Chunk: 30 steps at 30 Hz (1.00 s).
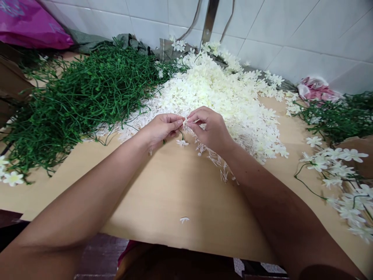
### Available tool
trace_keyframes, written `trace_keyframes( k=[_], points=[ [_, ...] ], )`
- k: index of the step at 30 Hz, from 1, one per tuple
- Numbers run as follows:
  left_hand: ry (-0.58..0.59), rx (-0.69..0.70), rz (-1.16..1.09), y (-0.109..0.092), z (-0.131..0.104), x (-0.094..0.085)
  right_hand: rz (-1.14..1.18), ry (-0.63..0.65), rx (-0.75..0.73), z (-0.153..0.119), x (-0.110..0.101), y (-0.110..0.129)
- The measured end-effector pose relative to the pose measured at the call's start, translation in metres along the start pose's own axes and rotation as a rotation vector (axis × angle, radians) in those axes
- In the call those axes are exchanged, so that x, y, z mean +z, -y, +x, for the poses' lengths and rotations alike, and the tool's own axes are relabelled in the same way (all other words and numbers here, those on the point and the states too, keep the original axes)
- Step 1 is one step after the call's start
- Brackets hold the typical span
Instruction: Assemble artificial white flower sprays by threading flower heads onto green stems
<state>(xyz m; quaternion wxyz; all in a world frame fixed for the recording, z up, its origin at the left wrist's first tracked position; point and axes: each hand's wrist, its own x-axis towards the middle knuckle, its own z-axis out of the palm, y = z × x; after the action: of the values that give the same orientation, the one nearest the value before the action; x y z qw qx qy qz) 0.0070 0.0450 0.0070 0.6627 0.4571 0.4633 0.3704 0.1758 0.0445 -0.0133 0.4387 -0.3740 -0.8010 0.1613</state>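
Note:
My left hand (163, 130) is closed in a pinch on a green artificial flower stem, mostly hidden by the fingers. A white flower (182, 142) on a short green stalk hangs just below its fingertips. My right hand (212, 128) is closed too, thumb and forefinger pinching a small white artificial flower piece (185, 123) where the fingertips of both hands nearly meet. The fingers cover part of that piece. Right behind the hands spreads a large heap of white artificial flowers (215, 87), with thin white stamen-like pieces (217, 158) along its near edge.
A big pile of green plastic stems (96, 83) lies at left, with a smaller green pile (344, 116) at right. Finished-looking white flower sprays (346, 167) rest on the cardboard (151, 198) at right. A pink bag (32, 27) and tiled wall (279, 31) stand behind.

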Motion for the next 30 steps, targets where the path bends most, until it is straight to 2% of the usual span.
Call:
trace_keyframes(
  k=[4,7,19,24,27,30],
  points=[
    [-0.065,-0.060,-0.074,-0.0014,-0.0004,0.0019,-0.016,-0.027,0.021,-0.0004,0.0006,0.0007],
    [-0.079,-0.056,-0.110,0.0004,0.0012,0.0008,-0.034,-0.044,0.020,-0.0007,0.0008,0.0019],
    [-0.032,-0.037,-0.075,0.0024,0.0024,-0.0018,-0.076,-0.064,-0.066,-0.0009,0.0011,0.0030],
    [0.023,-0.024,-0.010,0.0025,0.0027,-0.0022,-0.101,-0.041,-0.093,-0.0007,0.0010,0.0042],
    [0.062,-0.012,0.028,0.0027,0.0042,-0.0051,-0.007,0.024,-0.044,0.0002,-0.0006,0.0039],
    [0.104,0.014,0.064,0.0013,0.0042,-0.0067,0.124,0.033,0.093,0.0018,-0.0028,0.0052]
  ],
)
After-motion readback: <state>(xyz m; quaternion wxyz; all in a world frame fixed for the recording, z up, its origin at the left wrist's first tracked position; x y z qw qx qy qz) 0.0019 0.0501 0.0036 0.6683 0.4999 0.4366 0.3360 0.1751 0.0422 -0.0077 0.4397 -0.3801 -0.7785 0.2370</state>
